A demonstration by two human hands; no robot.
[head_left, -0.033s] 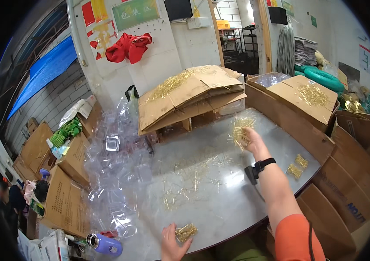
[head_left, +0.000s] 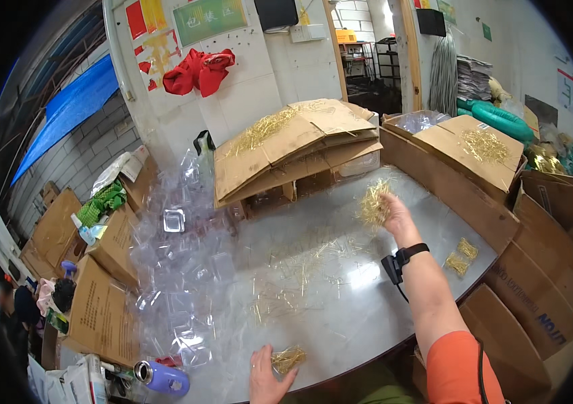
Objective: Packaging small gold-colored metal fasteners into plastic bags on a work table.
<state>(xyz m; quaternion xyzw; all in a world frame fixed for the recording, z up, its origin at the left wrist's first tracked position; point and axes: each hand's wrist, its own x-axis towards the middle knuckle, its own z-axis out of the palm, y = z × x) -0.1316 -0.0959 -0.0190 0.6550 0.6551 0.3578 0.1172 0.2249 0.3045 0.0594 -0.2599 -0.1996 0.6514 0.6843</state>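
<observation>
The round grey counter has a smooth, glossy top that throws back the light. Thin golden straw-like strands lie scattered on it, dry and wiry, with a faint shine. The heap of clear plastic trays is glossy and see-through. The folded brown cardboard sheets are matt and papery, as are the brown cardboard boxes. The red cloth on the wall looks soft and matt.

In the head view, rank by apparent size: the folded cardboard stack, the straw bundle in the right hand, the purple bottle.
1. Folded cardboard stack, clearly largest.
2. Purple bottle and straw bundle in the right hand look alike; the bottle sits nearer, so unranked.
</observation>
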